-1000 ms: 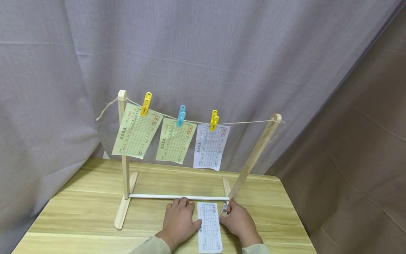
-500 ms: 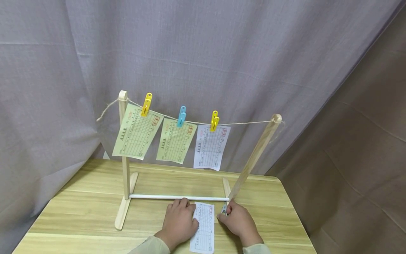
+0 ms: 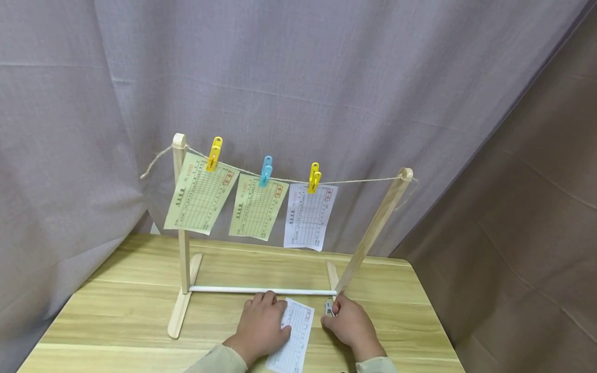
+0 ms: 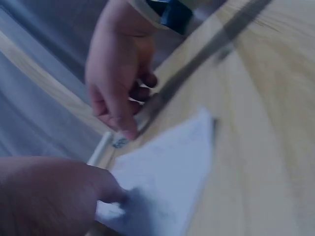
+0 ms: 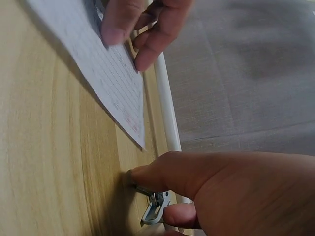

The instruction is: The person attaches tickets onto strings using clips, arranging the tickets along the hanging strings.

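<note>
A printed white receipt slip (image 3: 295, 336) lies slanted near the front of the table. My left hand (image 3: 263, 324) is over its left side, thumb on top and fingers curled by the far edge, pinching it; the lower fingers are hidden. To the right of the slip, by the rack's right foot, my right hand (image 3: 351, 322) holds a small grey clothespin (image 5: 155, 209) between thumb and fingers. In the left wrist view, which is blurred, the slip (image 4: 162, 172) spreads between both hands. The clothespin is apart from the slip.
Behind the hands stands a wooden rack (image 3: 184, 259) with a white crossbar (image 3: 224, 288) and a string (image 3: 359, 181). Two green slips (image 3: 202, 194) and a white slip (image 3: 310, 217) hang there from yellow clothespins (image 3: 214, 154) and a blue clothespin (image 3: 266, 171). Grey curtain (image 3: 298, 77) hangs behind.
The white receipt slip on the table has slid left toward my left hand and turned, its near end swinging left. My right hand stays nearly in place with the clothespin.
</note>
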`<state>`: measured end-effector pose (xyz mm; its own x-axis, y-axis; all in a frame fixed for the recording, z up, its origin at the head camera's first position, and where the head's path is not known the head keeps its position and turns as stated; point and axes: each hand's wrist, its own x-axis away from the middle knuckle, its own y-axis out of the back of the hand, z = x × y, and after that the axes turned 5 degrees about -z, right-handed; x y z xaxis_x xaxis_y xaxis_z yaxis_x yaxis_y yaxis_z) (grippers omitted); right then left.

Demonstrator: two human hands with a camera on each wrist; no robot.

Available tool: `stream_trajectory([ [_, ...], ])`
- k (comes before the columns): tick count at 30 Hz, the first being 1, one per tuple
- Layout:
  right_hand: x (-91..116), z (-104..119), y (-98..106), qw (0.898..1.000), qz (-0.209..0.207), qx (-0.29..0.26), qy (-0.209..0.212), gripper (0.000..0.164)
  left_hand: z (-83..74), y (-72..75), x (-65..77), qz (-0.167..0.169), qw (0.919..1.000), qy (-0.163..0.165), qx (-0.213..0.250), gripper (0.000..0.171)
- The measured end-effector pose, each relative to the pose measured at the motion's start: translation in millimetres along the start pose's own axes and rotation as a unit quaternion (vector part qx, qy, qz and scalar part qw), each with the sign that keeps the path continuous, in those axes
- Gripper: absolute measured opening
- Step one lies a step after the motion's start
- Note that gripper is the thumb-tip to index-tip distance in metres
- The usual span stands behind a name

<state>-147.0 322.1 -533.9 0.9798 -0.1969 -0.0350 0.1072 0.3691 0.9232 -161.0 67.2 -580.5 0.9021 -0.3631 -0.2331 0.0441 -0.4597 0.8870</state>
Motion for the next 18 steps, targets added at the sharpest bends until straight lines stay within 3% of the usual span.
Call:
stream_trajectory([
  [6, -0.1, -3.1, 0.4, 1.0, 0.005, -0.009, 0.01, 0.038, 3.3, 8.1, -0.1, 0.038, 0.9992, -0.007, 0.013, 0.056],
  [18, -0.1, -3.3, 0.9, 1.0, 0.009, -0.02, 0.016, 0.038, 7.5, 6.8, 1.2, 0.044, 0.9977, 0.008, 0.051, 0.058],
])
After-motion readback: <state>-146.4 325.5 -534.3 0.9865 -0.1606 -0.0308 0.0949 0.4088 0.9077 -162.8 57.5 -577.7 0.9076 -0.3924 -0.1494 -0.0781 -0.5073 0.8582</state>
